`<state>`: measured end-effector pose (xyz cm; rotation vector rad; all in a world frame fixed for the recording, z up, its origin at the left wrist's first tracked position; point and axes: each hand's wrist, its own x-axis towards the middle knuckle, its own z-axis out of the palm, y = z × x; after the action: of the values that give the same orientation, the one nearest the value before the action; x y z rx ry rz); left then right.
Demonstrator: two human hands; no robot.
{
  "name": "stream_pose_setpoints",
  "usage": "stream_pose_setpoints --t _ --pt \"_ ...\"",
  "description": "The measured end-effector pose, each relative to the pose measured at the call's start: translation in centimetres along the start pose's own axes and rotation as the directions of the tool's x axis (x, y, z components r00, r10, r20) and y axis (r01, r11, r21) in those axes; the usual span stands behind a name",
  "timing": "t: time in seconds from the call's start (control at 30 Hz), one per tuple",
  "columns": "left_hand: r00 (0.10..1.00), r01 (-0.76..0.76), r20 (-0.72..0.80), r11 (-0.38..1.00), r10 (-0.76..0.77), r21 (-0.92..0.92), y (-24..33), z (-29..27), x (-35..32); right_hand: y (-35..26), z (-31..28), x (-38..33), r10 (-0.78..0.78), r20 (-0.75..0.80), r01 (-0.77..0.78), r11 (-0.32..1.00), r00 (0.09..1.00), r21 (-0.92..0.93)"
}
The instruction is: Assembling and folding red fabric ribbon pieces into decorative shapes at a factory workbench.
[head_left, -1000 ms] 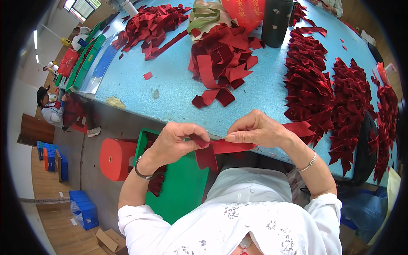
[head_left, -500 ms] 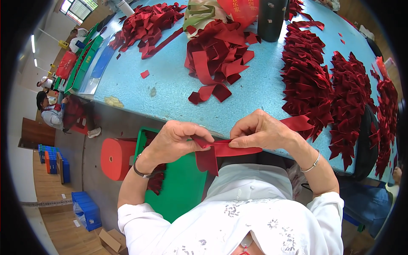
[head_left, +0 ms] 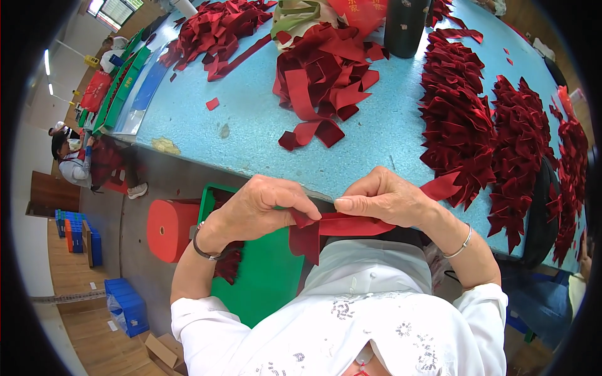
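A dark red velvety ribbon (head_left: 356, 224) stretches between my hands, just off the table's near edge. My left hand (head_left: 266, 203) pinches its folded end, where a short tail (head_left: 305, 244) hangs down. My right hand (head_left: 392, 200) is curled around the ribbon's other part, thumb lying straight along the upper side and pointing left. Beyond that hand the ribbon's free end (head_left: 444, 186) sticks out to the right. My right fingers' inner side is hidden.
The blue table (head_left: 219, 135) carries loose ribbon strips (head_left: 326, 81), another strip heap (head_left: 213, 34), rows of finished-looking red bows (head_left: 454, 119) and a black bottle (head_left: 406, 28). Below the edge are a green tray (head_left: 260, 282) and a red stool (head_left: 169, 230). Another person (head_left: 75, 164) sits far left.
My right thumb has lifted off the ribbon's face and straightened. Both hands have shifted slightly, and more of the ribbon's flat stretch between them shows.
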<state>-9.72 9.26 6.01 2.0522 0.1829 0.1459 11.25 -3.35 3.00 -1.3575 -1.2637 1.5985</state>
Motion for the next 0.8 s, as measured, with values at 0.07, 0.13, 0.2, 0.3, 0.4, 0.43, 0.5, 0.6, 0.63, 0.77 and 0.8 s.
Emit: stream_pose_setpoints --t 0.07,0.13,0.2,0.3,0.4,0.43,0.5,0.6,0.63,0.77,0.8 --pt "1.000 -0.017 0.010 1.000 0.016 0.015 0.0 -0.1 0.1 -0.1 0.3 0.0 0.010 -0.021 -0.010 1.000 1.000 -0.004" --pt "1.000 -0.012 0.013 1.000 0.012 0.017 0.1 -0.2 0.2 0.1 0.5 0.0 0.016 -0.031 -0.016 1.000 0.999 -0.004" --pt "1.000 -0.004 0.017 1.000 0.004 0.023 0.1 -0.2 0.2 0.6 0.6 0.2 -0.030 -0.051 0.029 0.999 0.998 -0.018" --pt "0.999 0.044 -0.022 0.999 -0.044 -0.030 -0.2 0.2 0.2 0.8 0.9 0.0 -0.098 -0.085 0.096 0.995 0.992 -0.036" --pt "0.984 0.155 -0.058 0.968 -0.170 -0.199 -0.7 0.8 0.2 0.6 1.2 -0.2 -0.188 -0.132 0.181 0.982 0.973 -0.063" --pt "0.961 0.234 -0.061 0.912 -0.270 -0.337 -0.9 1.0 0.2 0.6 1.2 -0.3 -0.215 -0.144 0.196 0.971 0.966 -0.136" --pt "0.929 0.303 -0.050 0.830 -0.367 -0.469 -1.2 1.4 0.3 0.4 1.4 -0.5 -0.272 -0.159 0.220 0.934 0.949 -0.282" --pt "0.906 0.324 -0.033 0.743 -0.421 -0.586 -1.7 1.7 0.4 0.4 1.6 -0.8 -0.328 -0.171 0.247 0.894 0.929 -0.374" --pt "0.906 0.324 -0.033 0.742 -0.422 -0.587 -1.8 1.8 0.4 0.4 1.7 -0.9 -0.356 -0.175 0.258 0.870 0.918 -0.420" --pt "0.865 0.367 0.020 0.604 -0.502 -0.707 -2.0 2.1 0.8 1.9 1.7 -0.5 -0.621 -0.150 0.424 0.672 0.769 -0.607" --pt "0.864 0.371 0.024 0.604 -0.503 -0.705 -2.3 2.3 0.8 1.9 1.7 -0.6 -0.620 -0.151 0.421 0.672 0.770 -0.609"
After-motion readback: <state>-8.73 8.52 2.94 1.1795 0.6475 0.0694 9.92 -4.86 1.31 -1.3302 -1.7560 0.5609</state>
